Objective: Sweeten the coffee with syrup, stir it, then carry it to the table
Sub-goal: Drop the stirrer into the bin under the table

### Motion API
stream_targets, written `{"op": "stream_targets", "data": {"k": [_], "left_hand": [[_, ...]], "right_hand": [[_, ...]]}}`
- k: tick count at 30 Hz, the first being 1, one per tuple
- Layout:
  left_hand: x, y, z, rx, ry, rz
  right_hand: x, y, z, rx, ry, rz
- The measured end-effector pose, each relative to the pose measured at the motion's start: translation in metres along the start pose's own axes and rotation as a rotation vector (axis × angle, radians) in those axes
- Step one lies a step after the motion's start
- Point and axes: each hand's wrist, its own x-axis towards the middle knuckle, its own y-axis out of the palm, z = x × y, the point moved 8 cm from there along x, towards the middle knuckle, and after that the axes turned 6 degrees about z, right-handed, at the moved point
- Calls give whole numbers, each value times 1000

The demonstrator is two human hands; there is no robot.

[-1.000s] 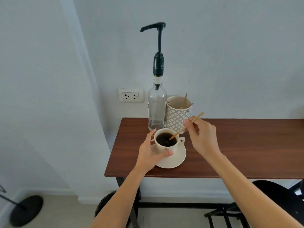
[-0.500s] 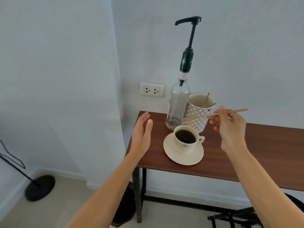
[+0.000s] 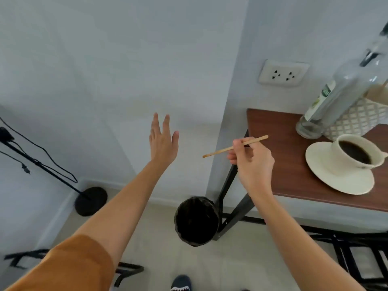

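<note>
Since half a second ago I have swung left off the desk (image 3: 291, 175): my right hand (image 3: 252, 160) pinches the stick (image 3: 235, 146) above the bin (image 3: 197, 221), and my left hand (image 3: 163, 143) hangs spread and empty left of the desk. The cup (image 3: 354, 158) stands full on its saucer (image 3: 327, 177) near the desk's front edge, just in front of the bottle (image 3: 340, 97). It looks brittle and slosh-prone, so I would lift by the saucer rim; the floor left of the desk is open.
</note>
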Motion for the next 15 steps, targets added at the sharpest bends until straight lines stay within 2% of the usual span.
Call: {"op": "stream_targets", "data": {"k": [3,7,11,15], "left_hand": [[9,15,22,72,45,63],[23,37,48,94,19,149],[31,50,62,97,43,162],[32,53,65,81,71,146]], "right_hand": [[-9,54,-41,-149,71,58],[-16,99,-115,-283,201,150],[-21,124,-168,-337,325,206],[-27,128,-185,-322,409,185]]}}
